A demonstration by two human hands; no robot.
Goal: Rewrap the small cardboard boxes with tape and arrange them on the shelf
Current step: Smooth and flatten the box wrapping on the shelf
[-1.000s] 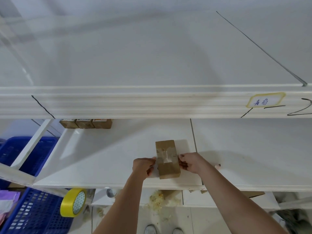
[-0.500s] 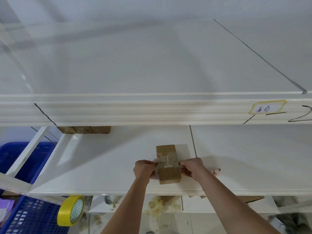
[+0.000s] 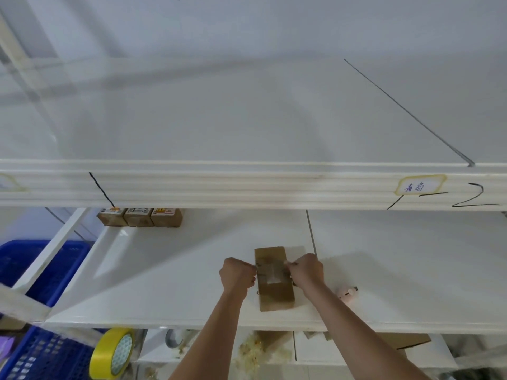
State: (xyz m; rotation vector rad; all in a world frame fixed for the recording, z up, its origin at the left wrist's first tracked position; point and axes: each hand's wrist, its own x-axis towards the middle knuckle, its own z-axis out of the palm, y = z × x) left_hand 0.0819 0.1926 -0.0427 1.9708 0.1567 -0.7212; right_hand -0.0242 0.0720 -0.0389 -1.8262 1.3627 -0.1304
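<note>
Fingers of left hand [image 3: 238,275] curled tight at the box's [image 3: 275,279] 9 o'clock side; whether they pinch tape there I cannot tell. Box lies flat on the shelf [image 3: 164,270], near its front edge. Right hand [image 3: 306,271] fingers curled at 3 o'clock, seemingly pinching the clear tape [image 3: 271,271] across the top. Judged light, stiff, sharp-cornered brown cardboard; tape glossy, slick. Best held by the long side faces. Three boxes [image 3: 140,217] stand at 11 o'clock.
</note>
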